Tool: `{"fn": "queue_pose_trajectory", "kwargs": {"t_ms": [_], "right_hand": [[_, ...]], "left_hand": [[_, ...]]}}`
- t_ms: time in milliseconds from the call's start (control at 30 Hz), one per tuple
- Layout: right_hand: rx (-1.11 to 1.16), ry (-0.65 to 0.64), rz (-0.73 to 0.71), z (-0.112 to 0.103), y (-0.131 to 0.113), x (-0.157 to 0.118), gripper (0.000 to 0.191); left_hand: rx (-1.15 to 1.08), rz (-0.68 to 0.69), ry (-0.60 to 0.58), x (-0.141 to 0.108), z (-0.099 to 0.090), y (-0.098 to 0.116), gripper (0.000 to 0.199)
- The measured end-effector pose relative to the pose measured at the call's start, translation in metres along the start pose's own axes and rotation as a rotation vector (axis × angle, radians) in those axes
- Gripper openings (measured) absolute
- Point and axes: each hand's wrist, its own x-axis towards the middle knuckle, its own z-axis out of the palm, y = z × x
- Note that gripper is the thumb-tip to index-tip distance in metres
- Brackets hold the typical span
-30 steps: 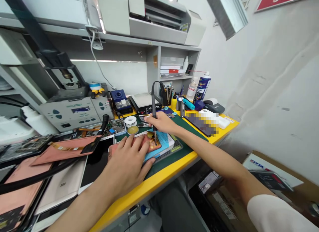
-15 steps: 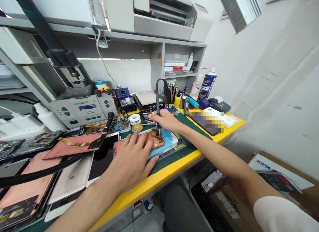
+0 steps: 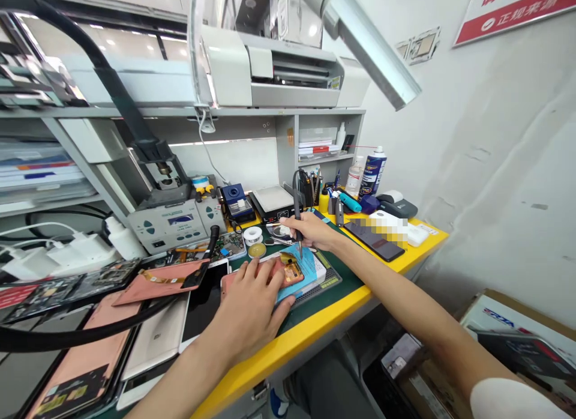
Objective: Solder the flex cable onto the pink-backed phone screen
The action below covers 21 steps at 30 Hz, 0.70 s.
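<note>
My left hand [image 3: 254,293] lies with fingers spread over a pink phone housing [image 3: 230,279], covering much of it. The housing's bare end shows gold and dark parts [image 3: 293,271]. Under it is a blue and white box [image 3: 312,268] on a dark mesh-patterned pad [image 3: 332,278]. In my right hand [image 3: 315,230], closed around it, is a black soldering iron [image 3: 297,206], nearly upright with a cable looping from its top. Its tip points down by the housing's far edge, over the blue surface; contact cannot be made out. Solder wire [image 3: 252,235] and a round yellowish tin [image 3: 257,251] stand just behind.
Phones and pink back covers [image 3: 162,278] crowd the left, crossed by a black hose [image 3: 90,338]. A grey rework station [image 3: 168,227] and a blue iron stand [image 3: 237,201] stand behind. At right are a dark phone [image 3: 375,240] and a spray can [image 3: 372,173].
The view has tilted up, so the bench appears lower and further right. The soldering iron's tip has moved off the gold parts toward the housing's far edge. My left hand stays on the housing.
</note>
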Motion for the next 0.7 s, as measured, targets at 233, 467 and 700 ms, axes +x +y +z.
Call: {"fn": "queue_pose_trajectory", "kwargs": {"t_ms": [233,467,700], "right_hand": [[0.086,0.22,-0.017,-0.02,-0.005,0.008,0.055],[0.094,0.39,-0.066,-0.012,-0.018,0.006,0.058],[-0.072,0.38,-0.033,0.02,-0.052,0.04,0.033]], "left_hand": [[-0.028,0.015,-0.029,-0.003,-0.007,0.001,0.06],[-0.048,0.047,0.018,-0.005,-0.009,0.001,0.057],[-0.061,0.066,0.079,-0.005,-0.003,-0.002,0.058]]}}
